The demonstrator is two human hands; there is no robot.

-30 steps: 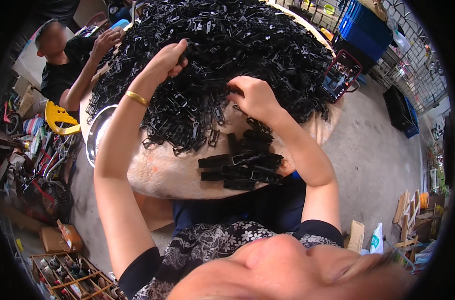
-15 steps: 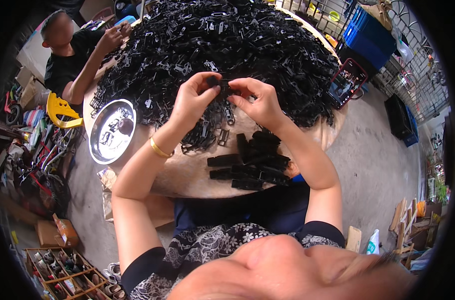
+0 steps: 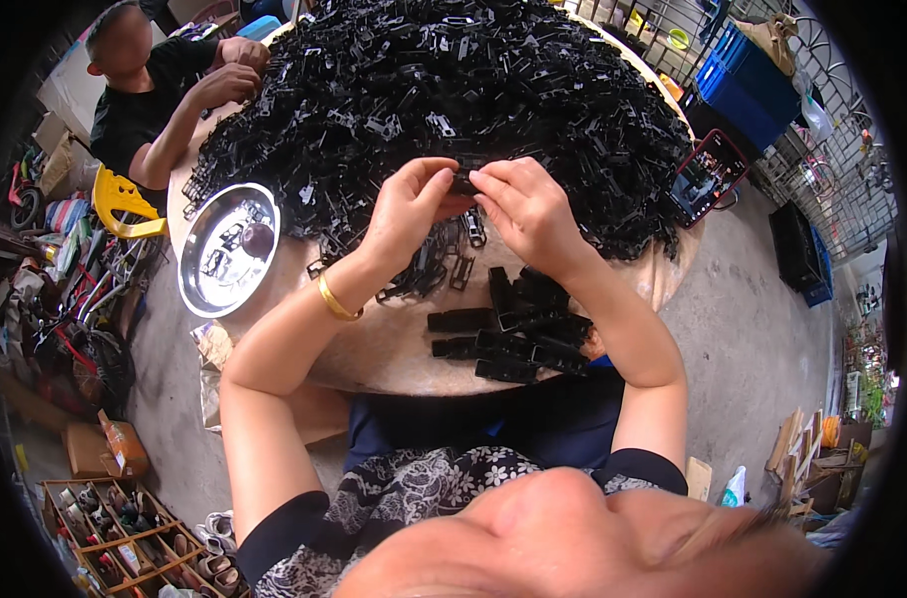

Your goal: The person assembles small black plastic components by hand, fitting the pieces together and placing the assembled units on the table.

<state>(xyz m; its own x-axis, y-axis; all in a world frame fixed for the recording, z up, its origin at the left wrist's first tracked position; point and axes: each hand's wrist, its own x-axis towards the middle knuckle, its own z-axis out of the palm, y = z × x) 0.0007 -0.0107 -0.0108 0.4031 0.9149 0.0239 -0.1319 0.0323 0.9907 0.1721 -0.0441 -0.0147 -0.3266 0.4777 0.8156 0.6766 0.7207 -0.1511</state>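
Note:
My left hand (image 3: 409, 207) and my right hand (image 3: 529, 207) meet above the near edge of a big heap of small black plastic parts (image 3: 444, 90). Fingertips of both pinch one small dark part (image 3: 465, 180), mostly covered by the fingers, so its exact shape is hidden. A gold bangle (image 3: 338, 298) is on my left wrist. Beneath my right forearm lies a loose stack of black rectangular blocks (image 3: 503, 344), seemingly bundles of such parts. A few single black frame-like pieces (image 3: 461, 271) lie between the heap and that stack.
On the table (image 3: 374, 344), left, a round metal tray (image 3: 196, 284) holds several small parts and a dark round knob. A propped phone (image 3: 709, 177) stands at the right edge. Across at far left, a co-worker (image 3: 150, 125) handles parts. Blue crates (image 3: 748, 85) stand beyond the phone.
My hands have come together, the right moving left to join the left on the dark part. The co-worker's hands have shifted slightly. The whole view has tilted a little.

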